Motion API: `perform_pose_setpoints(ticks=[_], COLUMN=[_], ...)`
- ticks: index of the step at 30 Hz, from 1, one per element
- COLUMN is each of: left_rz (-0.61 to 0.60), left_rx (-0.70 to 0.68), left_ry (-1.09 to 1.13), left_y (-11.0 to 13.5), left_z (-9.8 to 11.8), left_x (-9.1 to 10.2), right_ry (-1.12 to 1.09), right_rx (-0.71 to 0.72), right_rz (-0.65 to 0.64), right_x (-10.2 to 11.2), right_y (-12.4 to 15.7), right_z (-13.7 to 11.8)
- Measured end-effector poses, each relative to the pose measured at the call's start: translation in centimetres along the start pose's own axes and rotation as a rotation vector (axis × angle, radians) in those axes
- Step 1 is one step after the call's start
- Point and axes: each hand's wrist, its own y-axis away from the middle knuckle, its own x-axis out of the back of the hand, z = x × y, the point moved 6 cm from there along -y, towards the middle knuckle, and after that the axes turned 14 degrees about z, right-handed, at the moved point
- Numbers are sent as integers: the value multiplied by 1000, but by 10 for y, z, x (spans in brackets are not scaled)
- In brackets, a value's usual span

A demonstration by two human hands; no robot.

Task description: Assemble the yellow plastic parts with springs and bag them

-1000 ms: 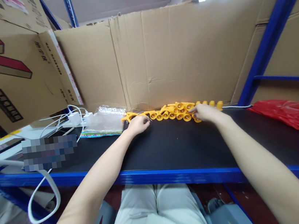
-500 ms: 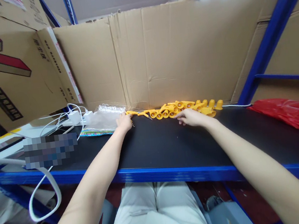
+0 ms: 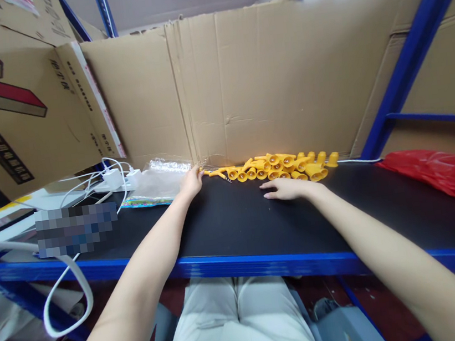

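Note:
My left hand [image 3: 191, 182] is at the back of the black tabletop, beside a clear plastic bag. Its fingers are closed at the tip on a small yellow forked piece [image 3: 200, 168], mostly hidden by the fingers. Just right of it lies another yellow forked piece [image 3: 222, 171] with a short dark spiral at its end. My right hand [image 3: 283, 189] rests low over the tabletop, fingers stretched out and holding nothing. Right behind it is a pile of yellow plastic cone-ended pieces [image 3: 273, 168], several with their round hollow mouths facing me.
The clear plastic bag [image 3: 157, 181] lies left of my left hand. Farther left are white chargers with cables [image 3: 113, 179]. A red plastic bag [image 3: 441, 173] sits at the right. Cardboard [image 3: 282, 79] walls the back; a blue rail [image 3: 265, 262] edges the front.
My left hand has shifted slightly right and up, and the yellow piece in it has turned upward. My right hand has drawn back from the pile toward me, its fingers straightening.

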Motion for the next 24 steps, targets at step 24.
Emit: perform_pose_setpoints(ticks=[24], left_rz=[-386], left_rx=[-334], left_ry=[-139], left_y=[28], left_z=[37], left_x=[-19], right_ry=[-2], right_rx=[18], right_rz=[20], right_x=[1], right_y=[0], right_z=[0])
